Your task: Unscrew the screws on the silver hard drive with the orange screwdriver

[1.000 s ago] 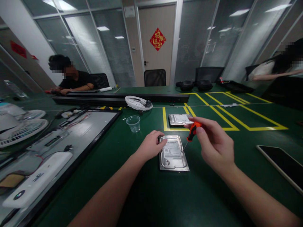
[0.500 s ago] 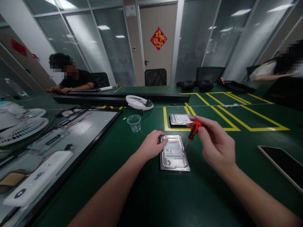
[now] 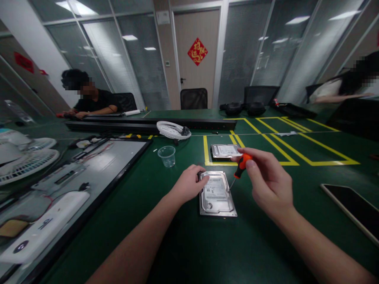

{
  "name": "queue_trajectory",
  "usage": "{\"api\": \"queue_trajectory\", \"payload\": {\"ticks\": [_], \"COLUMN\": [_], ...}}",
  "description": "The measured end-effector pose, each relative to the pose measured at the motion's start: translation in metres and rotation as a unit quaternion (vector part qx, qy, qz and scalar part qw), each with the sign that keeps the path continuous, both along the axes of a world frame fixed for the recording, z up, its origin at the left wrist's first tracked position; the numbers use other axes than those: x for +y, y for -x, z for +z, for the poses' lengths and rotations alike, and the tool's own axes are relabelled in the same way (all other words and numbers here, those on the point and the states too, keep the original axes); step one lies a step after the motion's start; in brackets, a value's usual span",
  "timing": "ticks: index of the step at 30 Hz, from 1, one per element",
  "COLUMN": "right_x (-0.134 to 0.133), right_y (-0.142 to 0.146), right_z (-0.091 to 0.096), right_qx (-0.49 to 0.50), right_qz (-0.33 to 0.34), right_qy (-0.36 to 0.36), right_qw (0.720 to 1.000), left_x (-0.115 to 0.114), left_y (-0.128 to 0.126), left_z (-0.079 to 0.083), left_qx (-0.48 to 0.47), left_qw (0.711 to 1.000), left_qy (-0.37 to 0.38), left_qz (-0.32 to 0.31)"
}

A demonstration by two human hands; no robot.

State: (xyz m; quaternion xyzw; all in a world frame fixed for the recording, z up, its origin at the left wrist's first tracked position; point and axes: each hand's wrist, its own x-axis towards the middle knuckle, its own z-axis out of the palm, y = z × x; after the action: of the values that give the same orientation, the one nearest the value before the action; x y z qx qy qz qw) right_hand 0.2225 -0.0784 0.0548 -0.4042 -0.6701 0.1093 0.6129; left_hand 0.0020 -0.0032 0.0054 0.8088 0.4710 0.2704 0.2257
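Note:
A silver hard drive (image 3: pixel 217 197) lies flat on the green table in front of me, its label side up. My left hand (image 3: pixel 192 181) grips its far left corner, with the thumb across the top. In my right hand (image 3: pixel 269 181) is a screwdriver (image 3: pixel 243 165) with an orange and black handle, pinched between thumb and fingers. Its shaft slants down to the left, and the tip meets the drive's right edge. Beyond my hands, a second hard drive (image 3: pixel 225 150) sits inside a yellow-taped area, partly covered by my right fingertips.
A clear plastic cup (image 3: pixel 167 157) stands left of the drive. Further left lies a large panel (image 3: pixel 124 154) bearing a white power strip (image 3: pixel 44 228). A white fan grille (image 3: pixel 173 130) rests by long black bars (image 3: pixel 118 125). At right is a phone (image 3: pixel 352 209). Two people sit across the table.
The view has shifted very slightly. Both hands keep their places, and the screwdriver tip stays at the drive's right edge with its handle barely turned.

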Motion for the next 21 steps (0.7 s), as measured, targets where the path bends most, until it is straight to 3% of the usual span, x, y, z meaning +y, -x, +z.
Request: {"api": "queue_trajectory", "payload": {"ticks": [8, 15, 21], "right_x": [0.0089, 0.0027, 0.0028], "right_y": [-0.0044, -0.0048, -0.0026], "right_z": [-0.0075, -0.0046, -0.0057], "right_qx": [0.0, -0.015, -0.008], "right_qz": [-0.039, -0.003, 0.006], "right_qy": [-0.025, 0.019, 0.014], "right_qw": [0.999, 1.0, 1.0], "left_x": [0.0011, 0.0004, 0.0002], "left_y": [0.0007, -0.0001, -0.0005], "left_z": [-0.0033, -0.001, 0.0001], "left_qx": [-0.008, -0.011, -0.005], "left_qw": [1.0, 1.0, 1.0], "left_qy": [-0.005, 0.002, 0.005], "left_qz": [-0.002, -0.003, 0.001]}}
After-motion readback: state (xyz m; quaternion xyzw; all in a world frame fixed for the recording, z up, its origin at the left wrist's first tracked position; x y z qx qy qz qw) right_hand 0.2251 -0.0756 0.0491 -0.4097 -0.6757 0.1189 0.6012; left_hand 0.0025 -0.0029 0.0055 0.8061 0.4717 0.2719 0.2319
